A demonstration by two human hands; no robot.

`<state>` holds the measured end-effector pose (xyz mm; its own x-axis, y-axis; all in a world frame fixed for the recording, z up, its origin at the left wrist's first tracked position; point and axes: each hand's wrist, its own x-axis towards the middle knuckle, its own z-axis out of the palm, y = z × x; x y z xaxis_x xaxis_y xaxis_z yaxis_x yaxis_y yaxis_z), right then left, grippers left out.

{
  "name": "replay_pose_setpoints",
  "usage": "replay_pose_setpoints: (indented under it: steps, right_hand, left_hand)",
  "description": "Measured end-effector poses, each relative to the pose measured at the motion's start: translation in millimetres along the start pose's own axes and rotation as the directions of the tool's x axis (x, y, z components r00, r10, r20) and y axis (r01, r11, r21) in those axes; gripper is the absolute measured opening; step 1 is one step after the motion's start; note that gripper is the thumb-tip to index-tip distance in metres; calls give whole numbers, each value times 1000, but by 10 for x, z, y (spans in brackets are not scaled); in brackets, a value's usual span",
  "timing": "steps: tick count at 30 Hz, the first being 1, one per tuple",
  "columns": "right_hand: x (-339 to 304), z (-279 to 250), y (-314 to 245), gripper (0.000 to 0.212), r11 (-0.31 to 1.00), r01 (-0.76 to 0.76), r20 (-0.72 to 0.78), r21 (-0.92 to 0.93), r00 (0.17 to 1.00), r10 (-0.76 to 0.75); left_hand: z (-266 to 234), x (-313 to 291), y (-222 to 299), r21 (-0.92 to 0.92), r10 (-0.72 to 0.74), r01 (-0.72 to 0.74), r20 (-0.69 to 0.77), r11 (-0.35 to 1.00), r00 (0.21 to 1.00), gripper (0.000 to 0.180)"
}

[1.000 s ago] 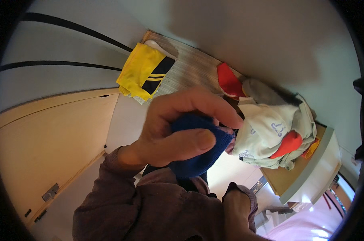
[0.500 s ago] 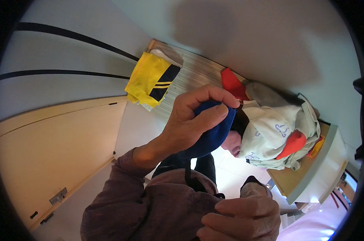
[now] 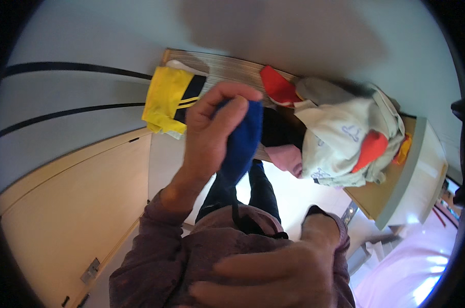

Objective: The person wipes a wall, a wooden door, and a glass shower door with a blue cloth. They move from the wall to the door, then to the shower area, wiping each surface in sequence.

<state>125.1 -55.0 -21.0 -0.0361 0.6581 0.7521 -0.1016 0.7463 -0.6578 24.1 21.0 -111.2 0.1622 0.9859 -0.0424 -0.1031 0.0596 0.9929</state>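
the left hand (image 3: 212, 138) pinches a soft blue fabric garment (image 3: 241, 141) with closed fingers, lifting it above the wooden tabletop (image 3: 227, 66) beside a heap of pale clothes (image 3: 340, 136); the right hand (image 3: 273, 272) lies flat, fingers open, on the maroon sleeve (image 3: 155, 256).

Yellow garment with dark stripes (image 3: 170, 100) hangs off the left end of a wooden table (image 3: 227, 65). Red cloth (image 3: 276, 85) beside a heap of pale clothes (image 3: 345, 134) with an orange piece (image 3: 370, 149) in it. Pink item (image 3: 289, 158) under the heap, maybe fabric. Cream cabinet door (image 3: 73, 205) at left.
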Motion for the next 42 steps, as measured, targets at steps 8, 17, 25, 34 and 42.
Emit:
replay_pose_setpoints:
  steps: [8,17,25,34,42]
  right_hand:
    - [-42,-807,-251,41,478,-393,378,-786,305,874]
    - [-1045,-381,1002,50,698,-643,75,-315,716,694]
    - [-882,-891,903,31,587,-781,-39,-211,607,794]
    - [-545,-1269,772,39,551,-750,42,-366,579,815]
    - [-349,-1428,811,38,575,-739,30,-352,605,796]
  left_hand:
    - [4,-30,32,-121,-27,16,-88,992,996,21]
    - [121,39,14,-213,-50,5,-204,977,978,28]
    - [-32,184,-304,31,-107,112,-119,993,987,40]
    - [-173,325,-99,416,-100,28,151,909,984,27]
    - [-64,526,232,603,247,-374,285,705,926,16]
